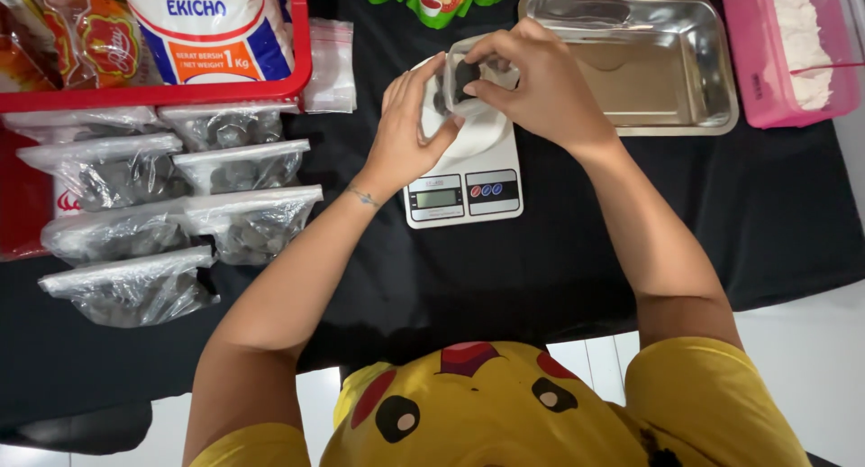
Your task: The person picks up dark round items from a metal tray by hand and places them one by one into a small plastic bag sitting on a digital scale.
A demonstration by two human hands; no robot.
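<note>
steel tray (712,116) right, filled bags (180,210) left

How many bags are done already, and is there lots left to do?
Seven filled clear plastic bags of dark lumps lie finished. Left hand and right hand hold another small clear bag over the white kitchen scale. The steel tray looks empty, so little remains.

Six filled clear bags (171,219), one kitchen scale (464,192), one steel tray (649,62) — one pink tub (784,53), one red basket (180,93)

Hands (478,107) hold bag (461,81) (over scale (468,183)).
</note>
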